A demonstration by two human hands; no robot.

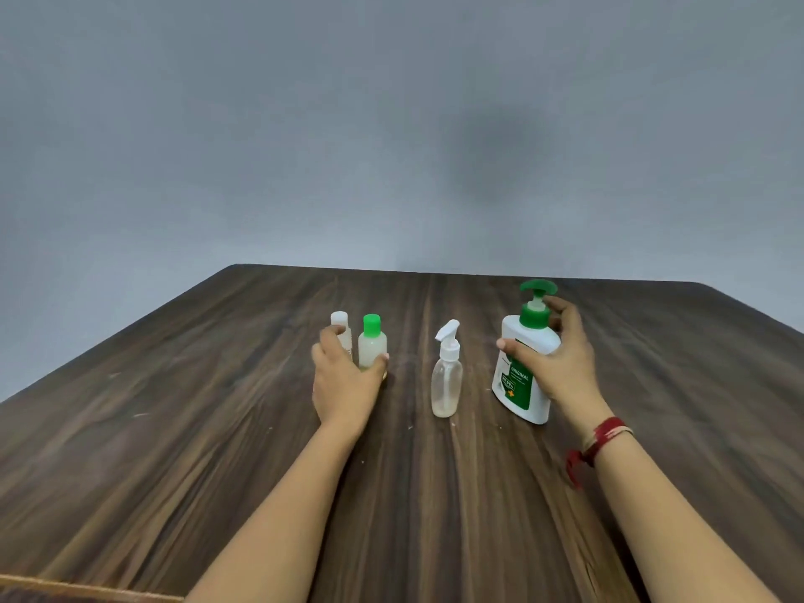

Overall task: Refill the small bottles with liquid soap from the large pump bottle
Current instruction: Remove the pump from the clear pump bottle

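A large white pump bottle (513,385) with a green pump head and green label stands at the right. My right hand (552,363) grips its body, fingers curled near the green collar. A small bottle with a green cap (372,341) stands upright on the left, and my left hand (343,385) curls round its lower part, thumb on its right side. Just behind it stands a tiny white-capped bottle (340,326), partly hidden by my fingers. A clear small bottle with a white pump top (447,380) stands free between my hands, with a little liquid at its bottom.
Everything stands on a dark wooden table (217,450) against a plain grey wall. The table's far edge runs just behind the bottles. A red thread band circles my right wrist (600,439).
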